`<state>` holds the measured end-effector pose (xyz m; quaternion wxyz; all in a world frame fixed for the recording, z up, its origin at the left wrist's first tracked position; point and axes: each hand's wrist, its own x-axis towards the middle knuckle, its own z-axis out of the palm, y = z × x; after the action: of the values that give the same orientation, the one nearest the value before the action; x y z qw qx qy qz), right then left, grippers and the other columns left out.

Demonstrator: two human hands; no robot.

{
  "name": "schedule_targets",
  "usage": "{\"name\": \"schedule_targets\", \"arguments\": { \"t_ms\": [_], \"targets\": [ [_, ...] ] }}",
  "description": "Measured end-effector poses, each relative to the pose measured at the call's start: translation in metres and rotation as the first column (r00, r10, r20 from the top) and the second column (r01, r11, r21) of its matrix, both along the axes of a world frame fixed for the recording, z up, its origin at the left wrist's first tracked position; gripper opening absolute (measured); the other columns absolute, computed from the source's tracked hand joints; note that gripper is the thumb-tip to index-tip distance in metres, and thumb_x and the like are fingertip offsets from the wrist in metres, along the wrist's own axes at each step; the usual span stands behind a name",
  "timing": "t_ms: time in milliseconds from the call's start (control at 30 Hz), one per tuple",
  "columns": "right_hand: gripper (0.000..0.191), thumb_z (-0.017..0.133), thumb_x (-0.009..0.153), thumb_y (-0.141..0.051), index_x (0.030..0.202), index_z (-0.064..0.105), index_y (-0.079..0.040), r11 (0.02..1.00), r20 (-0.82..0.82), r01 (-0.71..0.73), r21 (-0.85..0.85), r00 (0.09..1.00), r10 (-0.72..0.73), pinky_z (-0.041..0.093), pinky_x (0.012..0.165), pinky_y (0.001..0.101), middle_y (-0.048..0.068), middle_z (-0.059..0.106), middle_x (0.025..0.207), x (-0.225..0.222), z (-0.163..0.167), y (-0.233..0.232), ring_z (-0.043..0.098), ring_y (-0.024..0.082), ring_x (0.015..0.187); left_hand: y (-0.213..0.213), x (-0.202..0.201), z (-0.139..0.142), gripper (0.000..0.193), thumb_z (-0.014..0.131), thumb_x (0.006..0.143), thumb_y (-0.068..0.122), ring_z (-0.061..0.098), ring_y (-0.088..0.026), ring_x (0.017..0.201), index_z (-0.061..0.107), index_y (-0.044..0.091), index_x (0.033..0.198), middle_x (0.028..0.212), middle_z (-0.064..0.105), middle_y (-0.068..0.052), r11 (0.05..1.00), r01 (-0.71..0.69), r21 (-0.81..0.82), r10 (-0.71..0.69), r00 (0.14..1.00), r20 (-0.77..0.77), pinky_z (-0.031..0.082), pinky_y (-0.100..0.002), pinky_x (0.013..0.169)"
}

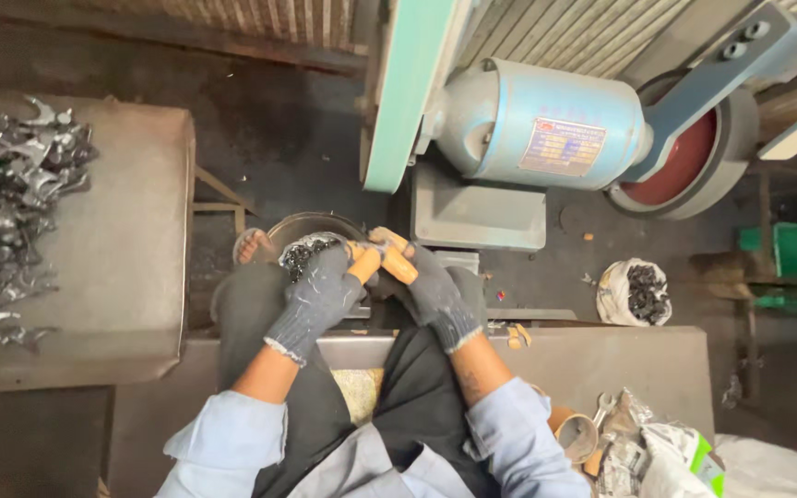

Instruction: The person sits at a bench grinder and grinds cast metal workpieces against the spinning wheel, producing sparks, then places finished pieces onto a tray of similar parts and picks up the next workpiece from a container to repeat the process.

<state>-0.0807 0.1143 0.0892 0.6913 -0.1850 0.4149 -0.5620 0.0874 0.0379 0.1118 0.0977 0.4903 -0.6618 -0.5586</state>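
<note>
While both gloved hands meet, left hand [325, 290] and right hand [431, 288] fingers clamp one small dark part [382, 277].

Whatever the gloved left hand [325, 290] and right hand [431, 290] grip stays hidden.

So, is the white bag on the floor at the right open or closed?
Open. The white bag has its top rolled down, and dark small pieces show inside its mouth. What kind of pieces they are, I cannot tell.

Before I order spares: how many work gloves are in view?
2: a grey glove on the left hand and another on the right hand, together at the belt grinder. Spares may be hidden.
</note>
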Motion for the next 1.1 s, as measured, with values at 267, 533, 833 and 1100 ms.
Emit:
{"name": "schedule_targets", "arguments": {
  "t_ms": [267,533,833,1100],
  "targets": [
    [0.036,0.064,0.099,-0.037,0.113,0.068,-0.004,0.784,0.002,0.378,0.492,0.9,-0.435,0.053,0.069,0.0313,0.006,0.07,0.091,0.012,-0.045,-0.088,0.064,0.018,0.081,-0.039,-0.063,-0.052,0.029,0.057,0.105,0.029,0.069,-0.036,0.087,0.068,0.004,0.113,0.099,0.072,-0.019,0.888,-0.105,-0.449,0.196,0.967,0.162,0.056,-0.047,0.072],
    [0.031,0.067,0.1,-0.029,0.116,0.068,-0.003,0.945,-0.555,0.325,0.029,0.792,-0.255,0.053,0.073,0.0274,0.005,0.073,0.099,-0.024,-0.048,-0.046,0.064,0.013,0.085,-0.038,-0.068,-0.084,0.026,0.061,0.101,0.012,0.069,-0.02,0.1,0.068,0.0,0.122,0.111,0.075,-0.011,0.95,-0.313,-0.013,0.256,0.802,-0.54,0.054,-0.033,0.086],
    [0.033,0.066,0.1,-0.028,0.119,0.069,-0.002,0.907,-0.506,0.415,0.077,0.8,-0.323,0.05,0.069,0.026,0.004,0.071,0.097,-0.013,-0.046,-0.059,0.061,0.011,0.081,-0.026,-0.079,-0.104,0.025,0.06,0.096,0.004,0.072,-0.021,0.095,0.067,-0.001,0.119,0.106,0.074,-0.012,0.878,-0.425,-0.218,0.256,0.803,-0.538,0.058,-0.034,0.081],
    [0.046,0.077,0.086,-0.013,0.126,0.054,-0.008,0.897,-0.048,0.388,-0.211,0.913,-0.406,0.058,0.091,0.0334,0.003,0.066,0.108,-0.024,-0.006,-0.036,0.066,0.017,0.101,-0.015,-0.061,-0.063,0.036,0.06,0.096,0.016,0.067,-0.024,0.075,0.06,0.004,0.13,0.088,0.073,-0.013,0.938,-0.095,0.333,0.259,0.829,-0.495,0.054,-0.037,0.067]
  ]
}}
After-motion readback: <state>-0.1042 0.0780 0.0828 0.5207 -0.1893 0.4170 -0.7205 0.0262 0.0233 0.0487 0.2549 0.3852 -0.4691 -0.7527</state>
